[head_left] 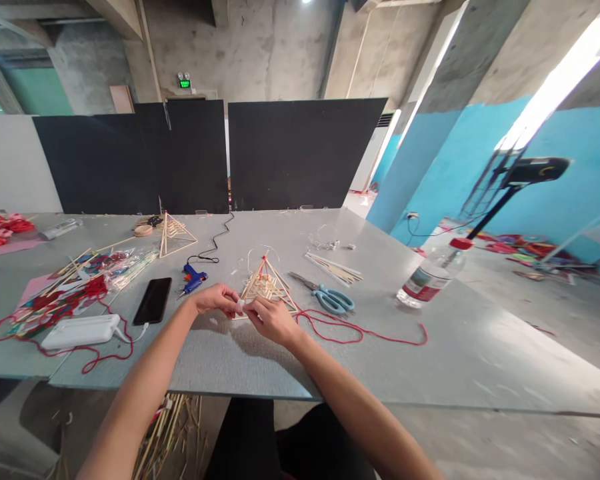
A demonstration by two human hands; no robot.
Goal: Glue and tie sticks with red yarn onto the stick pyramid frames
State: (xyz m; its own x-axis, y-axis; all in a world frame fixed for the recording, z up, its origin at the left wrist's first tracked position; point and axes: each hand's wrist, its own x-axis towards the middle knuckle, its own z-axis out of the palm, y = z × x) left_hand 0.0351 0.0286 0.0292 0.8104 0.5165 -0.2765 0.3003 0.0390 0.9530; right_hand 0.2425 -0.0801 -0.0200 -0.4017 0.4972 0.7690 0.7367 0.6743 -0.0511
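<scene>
My left hand [215,299] and my right hand [271,320] meet over the grey table [260,367], fingers pinched together on a small white piece [240,306] between them. Right behind the fingers stands a pyramid frame of thin wooden sticks [266,281] with a red tip. A red string [360,331] runs from it along the table to the right. What the white piece is, I cannot make out.
Blue-handled scissors [330,297] and a bundle of sticks [334,268] lie right of the frame. A blue glue gun [193,278], a black phone [153,301] and a white power bank [80,331] lie left. A water bottle [433,273] lies at the right edge. A second stick pyramid [173,233] stands further back.
</scene>
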